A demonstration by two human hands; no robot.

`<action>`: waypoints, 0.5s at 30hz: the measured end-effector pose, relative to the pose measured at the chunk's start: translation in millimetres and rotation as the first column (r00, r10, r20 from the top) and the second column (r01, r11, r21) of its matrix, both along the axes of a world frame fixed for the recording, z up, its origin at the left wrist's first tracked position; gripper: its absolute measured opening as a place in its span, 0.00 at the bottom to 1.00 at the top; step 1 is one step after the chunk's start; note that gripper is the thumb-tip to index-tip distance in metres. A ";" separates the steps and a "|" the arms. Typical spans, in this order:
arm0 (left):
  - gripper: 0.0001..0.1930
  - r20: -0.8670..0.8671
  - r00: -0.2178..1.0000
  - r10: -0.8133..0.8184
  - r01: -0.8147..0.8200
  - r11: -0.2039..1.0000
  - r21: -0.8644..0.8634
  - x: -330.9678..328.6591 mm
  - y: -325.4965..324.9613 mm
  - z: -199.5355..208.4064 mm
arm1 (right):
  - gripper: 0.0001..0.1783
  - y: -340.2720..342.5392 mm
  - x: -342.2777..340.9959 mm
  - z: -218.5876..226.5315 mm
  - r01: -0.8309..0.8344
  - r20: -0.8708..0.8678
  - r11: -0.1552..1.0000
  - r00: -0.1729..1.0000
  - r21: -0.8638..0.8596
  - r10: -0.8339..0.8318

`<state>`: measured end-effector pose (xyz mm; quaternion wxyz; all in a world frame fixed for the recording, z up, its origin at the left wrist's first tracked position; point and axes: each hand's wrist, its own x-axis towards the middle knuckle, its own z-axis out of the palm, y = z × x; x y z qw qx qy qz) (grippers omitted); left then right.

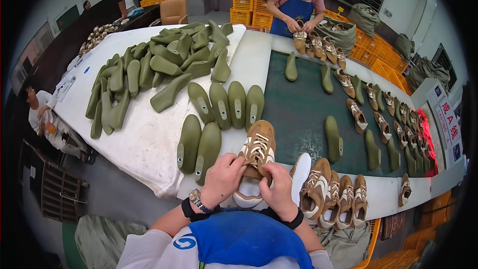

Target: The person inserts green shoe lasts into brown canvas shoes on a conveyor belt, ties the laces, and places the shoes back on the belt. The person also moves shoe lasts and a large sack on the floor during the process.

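A brown sneaker (258,142) with white laces and stripes lies in front of me, toe pointing away. My left hand (223,178) grips the left side of its opening, fingers closed on the collar. On the other side my right hand (280,189) pinches the collar edge near the tongue. A white insole shows inside the shoe between my hands. Just right of it a white insole (300,172) leans beside several brown sneakers (331,194) lined up along the table edge. Left of my sneaker lie two green shoe lasts (199,144).
A big heap of green lasts (159,60) covers part of the white-clothed table (149,154). Several lasts stand in a row beyond my sneaker. Shoes and lasts sit on the dark green conveyor belt (308,119). Across from me a co-worker in a blue apron (294,12) handles sneakers. Orange crates stand behind.
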<state>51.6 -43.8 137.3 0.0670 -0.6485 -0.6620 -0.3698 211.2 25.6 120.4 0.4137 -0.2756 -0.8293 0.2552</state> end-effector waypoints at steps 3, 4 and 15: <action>0.11 0.023 0.988 -0.154 0.151 0.984 0.098 1.9 1.1 0.4 | 0.20 -1.9 -0.8 6.5 0.007 0.049 0.999 0.999 0.037 -0.009; 0.11 0.019 0.988 -0.154 0.151 0.983 0.106 2.5 1.2 -0.2 | 0.20 -2.8 -1.1 8.7 0.005 0.061 0.999 0.998 0.040 -0.008; 0.10 0.335 0.927 -0.167 0.185 0.983 -0.021 -15.8 7.3 -1.8 | 0.09 -5.5 17.5 2.3 -0.258 -0.032 0.942 0.966 -0.216 0.257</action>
